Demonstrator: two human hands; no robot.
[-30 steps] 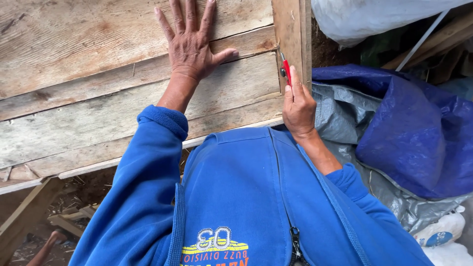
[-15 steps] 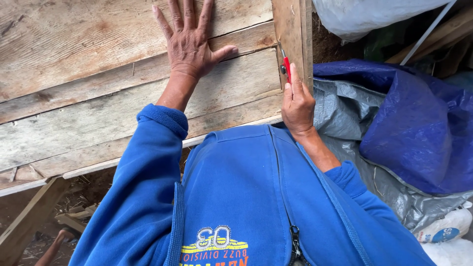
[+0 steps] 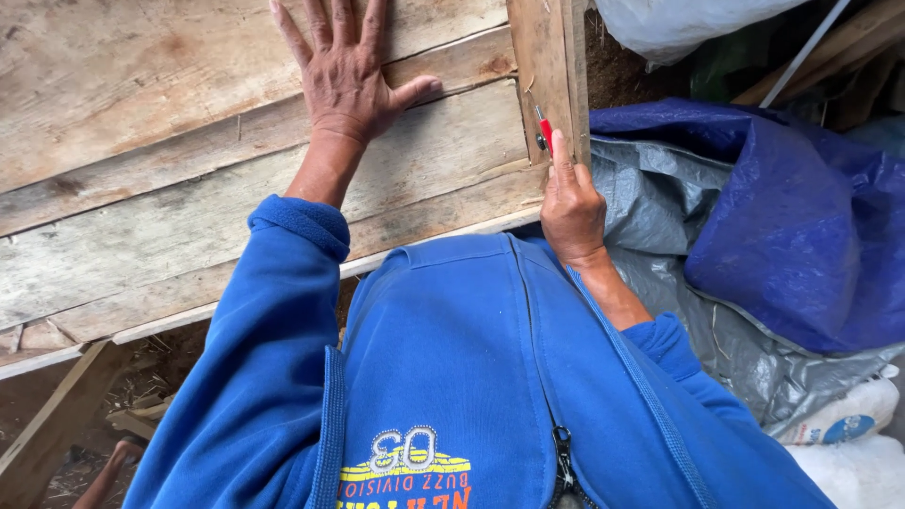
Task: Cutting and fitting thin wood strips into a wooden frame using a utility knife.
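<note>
The left hand [image 3: 347,71] lies flat, fingers spread apart, on the weathered grey wooden plank panel [image 3: 141,188], far and left of centre; the right hand [image 3: 570,203] has its fingers closed around a small red-handled tool [image 3: 545,130], its tip against the upright brown wooden post [image 3: 547,57] at the panel's right edge; a crumpled blue tarpaulin [image 3: 801,226] lies to the right, over a grey plastic sheet [image 3: 735,349].

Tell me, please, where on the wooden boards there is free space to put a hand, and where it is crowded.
The weathered boards lie bare to the left of the left hand, out to the picture's left edge. A smaller bare patch lies between that hand and the cross plank. It is crowded at the plank, where the right hand holds a red tool, and beyond, where blue and grey tarps pile up.
</note>
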